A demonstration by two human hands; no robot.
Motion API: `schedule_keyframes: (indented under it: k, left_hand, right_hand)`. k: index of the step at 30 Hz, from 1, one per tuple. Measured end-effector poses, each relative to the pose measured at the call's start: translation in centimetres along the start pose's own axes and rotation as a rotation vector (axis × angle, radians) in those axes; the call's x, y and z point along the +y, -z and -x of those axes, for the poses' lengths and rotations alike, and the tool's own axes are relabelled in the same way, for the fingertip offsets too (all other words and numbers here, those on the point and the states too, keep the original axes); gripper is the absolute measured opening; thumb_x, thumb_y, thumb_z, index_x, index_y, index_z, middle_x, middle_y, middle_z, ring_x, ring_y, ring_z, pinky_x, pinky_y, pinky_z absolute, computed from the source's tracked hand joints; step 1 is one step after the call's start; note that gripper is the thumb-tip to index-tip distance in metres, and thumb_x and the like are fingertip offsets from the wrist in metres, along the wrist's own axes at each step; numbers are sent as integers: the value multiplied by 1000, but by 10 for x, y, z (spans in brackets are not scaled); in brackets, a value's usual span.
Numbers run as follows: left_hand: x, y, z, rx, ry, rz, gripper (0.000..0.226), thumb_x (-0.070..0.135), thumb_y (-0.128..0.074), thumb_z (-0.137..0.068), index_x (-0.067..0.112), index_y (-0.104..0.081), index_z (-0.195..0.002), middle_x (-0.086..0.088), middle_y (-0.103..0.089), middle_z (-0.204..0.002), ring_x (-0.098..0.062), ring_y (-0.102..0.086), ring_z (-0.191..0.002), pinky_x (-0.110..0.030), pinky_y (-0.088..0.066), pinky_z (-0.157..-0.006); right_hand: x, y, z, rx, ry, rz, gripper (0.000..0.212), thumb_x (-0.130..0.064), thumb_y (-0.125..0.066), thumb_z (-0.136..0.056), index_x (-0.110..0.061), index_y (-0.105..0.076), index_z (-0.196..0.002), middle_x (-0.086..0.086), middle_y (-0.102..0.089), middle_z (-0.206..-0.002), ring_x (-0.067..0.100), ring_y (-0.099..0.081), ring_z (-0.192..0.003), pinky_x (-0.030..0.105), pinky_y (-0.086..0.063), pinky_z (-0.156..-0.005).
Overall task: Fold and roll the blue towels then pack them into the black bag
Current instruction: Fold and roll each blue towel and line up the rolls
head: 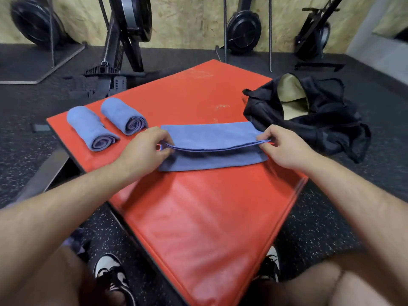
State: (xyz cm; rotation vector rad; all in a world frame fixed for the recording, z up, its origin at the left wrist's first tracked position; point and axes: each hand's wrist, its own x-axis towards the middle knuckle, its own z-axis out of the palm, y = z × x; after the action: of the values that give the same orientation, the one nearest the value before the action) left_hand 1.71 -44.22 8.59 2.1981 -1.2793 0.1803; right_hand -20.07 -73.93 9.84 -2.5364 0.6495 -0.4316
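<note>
Evidently mid-fold, the left hand (146,143) and right hand (280,144) each pinch one end of the upper layer of the flat blue towel (212,135) at centre frame. The fingers are clamped on its edge, probably to keep the hems aligned. Two rolled towels (92,129) lie centre-left on the red mat (198,206). The open black bag (320,120) waits centre-right, with nothing in its way.

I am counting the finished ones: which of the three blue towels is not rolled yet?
The flat blue towel, pinched at its ends by the left hand and the right hand. The left roll and right roll lie untouched beside it.
</note>
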Motion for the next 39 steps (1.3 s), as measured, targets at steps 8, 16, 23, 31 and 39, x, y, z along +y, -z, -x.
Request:
schedule_keyframes:
  k: [8, 16, 23, 31, 39]
  left_hand:
    - [4, -8, 27, -229, 1, -16, 18, 31, -80, -76, 27, -63, -81, 9, -57, -87, -17, -58, -83, -35, -48, -80]
    - [19, -18, 16, -201, 118, -318, 41, 62, -35, -77, 29, -60, -81, 13, -53, -91, -19, -42, -96, -34, -22, -78]
    - [32, -62, -36, -153, 101, -201, 39, 45, -44, -92, 22, -61, -118, 1, -59, -125, -23, -51, -123, -40, -38, -97]
    - [17, -92, -63, -356, 106, -171, 57, 43, -35, -104, 26, -28, -157, 3, -17, -166, -17, -10, -154, -42, -7, -124]
    - [-31, -71, -68, -426, 198, -295, 63, 59, -24, -102, 33, -16, -159, 6, -9, -168, -15, -1, -155, -42, 4, -125]
  right_hand:
    - [11, -10, 29, -143, 59, 121, 12, -17, -70, -88, -17, -67, -99, 1, -69, -114, 20, -64, -104, 34, -49, -96]
    - [-10, -9, 24, -143, 47, 338, 23, -44, -59, -90, -27, -66, -105, -6, -64, -111, 22, -55, -113, 40, -46, -97]
    - [-64, -57, -13, -169, 93, 393, 52, -30, -41, -103, -14, -36, -152, 6, -32, -161, 27, -17, -153, 41, -23, -118]
    - [-60, -94, -48, -323, 53, 337, 59, -41, -26, -108, -20, -14, -161, -1, -5, -169, 21, 0, -156, 40, -3, -124]
    - [-16, -82, -61, -257, -93, 422, 61, -45, -22, -107, -15, -18, -160, 8, -8, -168, 26, -3, -155, 43, -3, -125]
